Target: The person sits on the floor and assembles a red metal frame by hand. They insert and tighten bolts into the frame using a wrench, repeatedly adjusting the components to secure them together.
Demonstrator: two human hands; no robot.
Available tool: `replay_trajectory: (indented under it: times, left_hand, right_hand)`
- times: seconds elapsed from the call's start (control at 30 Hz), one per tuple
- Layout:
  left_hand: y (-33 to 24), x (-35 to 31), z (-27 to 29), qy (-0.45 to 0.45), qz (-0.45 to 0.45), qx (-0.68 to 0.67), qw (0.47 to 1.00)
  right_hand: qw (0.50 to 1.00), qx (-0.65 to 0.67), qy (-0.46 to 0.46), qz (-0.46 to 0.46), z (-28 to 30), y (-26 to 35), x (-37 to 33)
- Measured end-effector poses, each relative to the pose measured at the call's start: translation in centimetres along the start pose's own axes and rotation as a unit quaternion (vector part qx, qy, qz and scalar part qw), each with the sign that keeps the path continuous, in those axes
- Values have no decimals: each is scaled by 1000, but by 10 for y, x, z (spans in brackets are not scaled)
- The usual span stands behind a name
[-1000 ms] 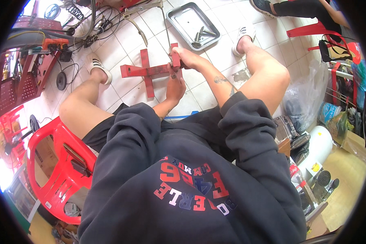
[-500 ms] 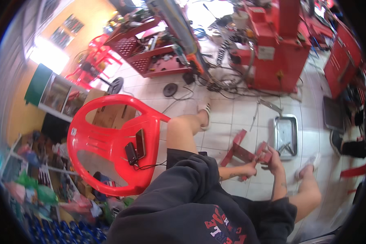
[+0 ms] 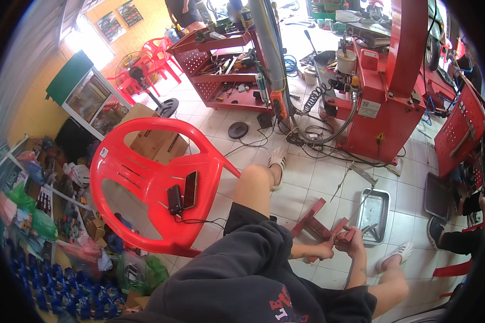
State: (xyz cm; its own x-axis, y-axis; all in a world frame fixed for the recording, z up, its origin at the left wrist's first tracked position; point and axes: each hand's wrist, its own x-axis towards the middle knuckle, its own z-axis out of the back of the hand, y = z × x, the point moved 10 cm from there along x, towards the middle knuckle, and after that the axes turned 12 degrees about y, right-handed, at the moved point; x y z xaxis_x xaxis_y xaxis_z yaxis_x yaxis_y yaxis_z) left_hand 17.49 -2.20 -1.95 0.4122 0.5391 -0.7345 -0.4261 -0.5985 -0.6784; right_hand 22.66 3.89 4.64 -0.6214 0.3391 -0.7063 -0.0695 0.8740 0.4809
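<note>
Between my legs, a red metal stand [image 3: 311,222] with welded arms sits low over the tiled floor. My right hand [image 3: 351,242] is closed around the stand's block-shaped end. Just left of it, my left hand [image 3: 324,249] has its fingers curled in against the same end; whether a small part is pinched there is hidden. A thin rod [image 3: 359,207] slants from beside the stand's end toward the tray. Beyond my right hand lies a silver metal tray [image 3: 386,218] with a few metal tools [image 3: 371,232] inside.
A red plastic chair [image 3: 161,237] on the left bears a phone [image 3: 190,189] and a black device [image 3: 174,199] with a cable. Ahead are a red tool cart [image 3: 229,102], a red machine [image 3: 380,132] and cables across the floor. Another person's shoe [image 3: 435,232] is at the right.
The view has tilted, so most of the surroundings sit lower in the picture and more of the background shows. Both hands stay at the end of the red stand.
</note>
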Motion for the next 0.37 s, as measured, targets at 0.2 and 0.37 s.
replay_trajectory:
  times: [0.2, 0.37]
  left_hand:
    - [15, 11, 13, -44, -73, -109, 990]
    - [4, 6, -38, 6, -48, -189, 981]
  right_hand:
    - [999, 38, -5, 16, -14, 1, 4]
    - [938, 168, 268, 144, 72, -25, 111]
